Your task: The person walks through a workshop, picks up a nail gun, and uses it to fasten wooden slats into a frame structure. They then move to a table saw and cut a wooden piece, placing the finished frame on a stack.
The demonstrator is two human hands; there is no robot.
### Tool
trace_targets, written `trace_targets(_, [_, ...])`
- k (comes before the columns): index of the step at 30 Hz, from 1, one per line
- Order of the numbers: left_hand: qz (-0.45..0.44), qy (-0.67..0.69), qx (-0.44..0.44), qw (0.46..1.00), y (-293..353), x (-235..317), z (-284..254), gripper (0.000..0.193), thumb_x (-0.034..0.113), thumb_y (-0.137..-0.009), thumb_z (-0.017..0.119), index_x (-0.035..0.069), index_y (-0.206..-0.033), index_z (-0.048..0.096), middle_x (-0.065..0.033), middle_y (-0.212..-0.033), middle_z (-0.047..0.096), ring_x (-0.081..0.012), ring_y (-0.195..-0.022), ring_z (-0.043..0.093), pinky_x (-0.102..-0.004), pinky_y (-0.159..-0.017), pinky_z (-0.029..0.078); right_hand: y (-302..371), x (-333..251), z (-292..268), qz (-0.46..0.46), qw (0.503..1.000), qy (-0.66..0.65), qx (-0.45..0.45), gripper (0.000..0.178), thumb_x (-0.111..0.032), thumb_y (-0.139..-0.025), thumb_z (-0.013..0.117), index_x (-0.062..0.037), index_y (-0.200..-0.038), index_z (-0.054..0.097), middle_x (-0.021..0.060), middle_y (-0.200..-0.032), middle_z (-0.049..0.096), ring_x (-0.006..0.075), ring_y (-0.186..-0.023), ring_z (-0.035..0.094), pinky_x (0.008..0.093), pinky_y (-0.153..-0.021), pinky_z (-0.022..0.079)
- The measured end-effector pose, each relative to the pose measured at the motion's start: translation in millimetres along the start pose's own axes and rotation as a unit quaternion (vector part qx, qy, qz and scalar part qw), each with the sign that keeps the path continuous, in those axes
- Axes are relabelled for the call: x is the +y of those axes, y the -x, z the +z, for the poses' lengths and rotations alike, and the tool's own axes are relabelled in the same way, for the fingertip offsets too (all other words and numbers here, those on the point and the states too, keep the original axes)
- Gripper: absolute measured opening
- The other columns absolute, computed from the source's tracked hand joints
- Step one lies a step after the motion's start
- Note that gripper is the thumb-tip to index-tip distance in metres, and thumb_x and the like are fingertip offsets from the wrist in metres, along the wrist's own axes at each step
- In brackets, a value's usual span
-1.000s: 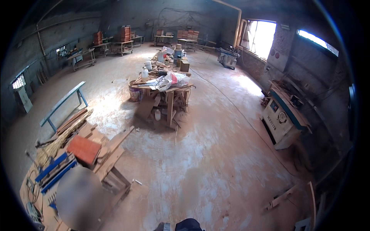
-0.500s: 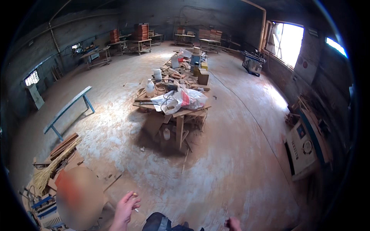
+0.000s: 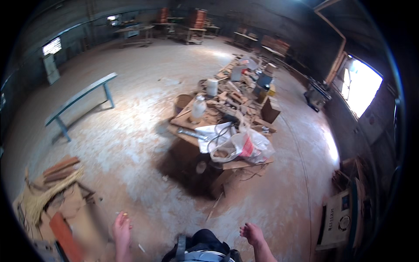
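Observation:
My left hand [image 3: 122, 227] is low in the view, with its fingers curled and a tiny yellowish thing at the fingertips, too small to name. Beside its forearm shows a thin white stick [image 3: 141, 248]; I cannot tell whether it lies on the floor. My right hand [image 3: 251, 233] hangs right of my dark-clothed legs, its fingers loosely bent and apart, holding nothing. Ahead stands a cluttered wooden table [image 3: 185, 137], touched by neither hand. Upon it lie a crumpled plastic bag [image 3: 257, 146], a wrench-like metal tool [image 3: 192, 133], a cloudy bottle [image 3: 198, 109] and many wood scraps.
A narrow blue bench [image 3: 83, 98] stands at left. Wood pieces [image 3: 61, 168], a straw broom [image 3: 43, 201] and a reddish board [image 3: 65, 238] lie lower left. A pale machine [image 3: 336, 222] is at right; a cable [image 3: 301, 161] crosses the floor near the table.
The view has turned and the table appears nearer, shifted right. My left hand sits further left in the picture. My right hand has come up more fully into view.

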State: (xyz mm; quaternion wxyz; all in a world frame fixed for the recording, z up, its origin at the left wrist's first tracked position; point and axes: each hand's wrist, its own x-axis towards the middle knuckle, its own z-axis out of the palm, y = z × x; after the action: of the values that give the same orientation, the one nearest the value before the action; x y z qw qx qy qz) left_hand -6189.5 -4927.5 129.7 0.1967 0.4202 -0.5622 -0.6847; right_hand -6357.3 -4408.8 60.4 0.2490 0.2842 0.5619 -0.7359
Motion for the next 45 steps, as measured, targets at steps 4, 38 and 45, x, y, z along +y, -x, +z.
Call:
trace_targets(4, [0.082, -0.118, 0.075, 0.987, -94.8, -8.1, 9.4, 0.041, 0.005, -0.090, 0.054, 0.000, -0.131, 0.053, -0.0087, -0.112, 0.064, -0.0137, -0.086, 0.062, -0.0273, -0.069, 0.051, -83.0, -135.2, 107.0, -0.065, 0.996, 0.034, -0.042, 0.016, -0.020, -0.097, 0.053, -0.0045, -0.100, 0.056, 0.0133, -0.087, 0.067, 0.0241, -0.071, 0.065, 0.0373, -0.066, 0.055])
trace_targets(38, [0.498, -0.349, -0.147, 0.780, -913.8, 339.0, 45.9, 0.047, 0.020, -0.092, 0.056, -0.008, -0.130, 0.051, -0.0308, -0.118, 0.060, -0.0357, -0.108, 0.061, -0.0379, -0.095, 0.047, -580.8, -578.2, 577.3, -0.212, 0.945, -0.023, 0.249, 0.023, -0.023, -0.096, 0.053, -0.0069, -0.112, 0.052, 0.0000, -0.072, 0.055, 0.0111, -0.054, 0.051, 0.0249, -0.045, 0.043])
trace_targets(45, [0.265, -0.509, -0.177, 0.800, -1072.6, 347.0, 251.1, 0.045, 0.022, -0.093, 0.056, -0.007, -0.127, 0.053, -0.0289, -0.117, 0.061, -0.0358, -0.107, 0.061, -0.0389, -0.093, 0.048, -695.2, -638.2, 549.4, -0.233, 0.913, -0.082, 0.324, 0.017, -0.025, -0.092, 0.058, -0.0092, -0.088, 0.055, -0.0034, -0.065, 0.047, 0.0086, -0.048, 0.042, 0.0234, -0.039, 0.031])
